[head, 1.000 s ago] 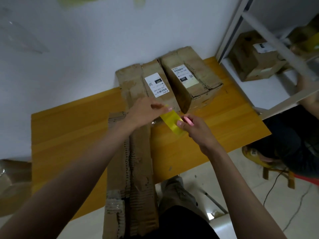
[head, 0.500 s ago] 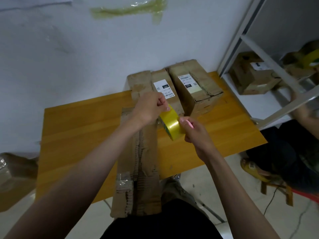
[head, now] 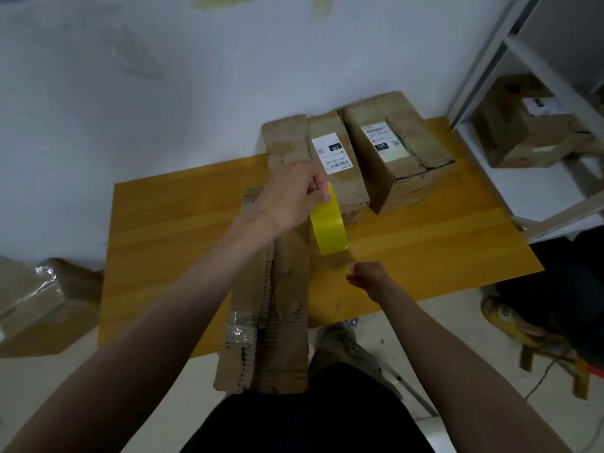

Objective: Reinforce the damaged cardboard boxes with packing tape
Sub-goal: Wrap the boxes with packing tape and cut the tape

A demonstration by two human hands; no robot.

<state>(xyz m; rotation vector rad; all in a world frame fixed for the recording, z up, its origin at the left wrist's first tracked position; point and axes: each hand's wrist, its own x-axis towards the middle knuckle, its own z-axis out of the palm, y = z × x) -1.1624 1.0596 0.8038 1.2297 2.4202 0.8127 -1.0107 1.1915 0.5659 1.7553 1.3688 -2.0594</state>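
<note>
I stand at a wooden table set against a pale wall. A white metal shelf stands to the right of the table, and the floor near me is light-coloured. A seated person's leg shows at the right edge.

Count of cardboard boxes: five in view. Two labelled boxes stand side by side at the far edge of the table, the left labelled box touching the right labelled box. One long torn box lies along the table toward me, its near end overhanging the table edge, with clear tape on its near left corner. One box sits on the shelf. One box sits on the floor at left. Count of tape rolls: one.

My left hand grips the yellow tape roll from above, fingers curled round its top, holding it over the far part of the torn box. My right hand is pinched closed just near of the roll; a faint strip runs from the roll to these fingers, but I cannot tell for certain that tape is held.

Compared with half a second ago, my right hand has drawn away from the roll toward me; then it touched the roll.
</note>
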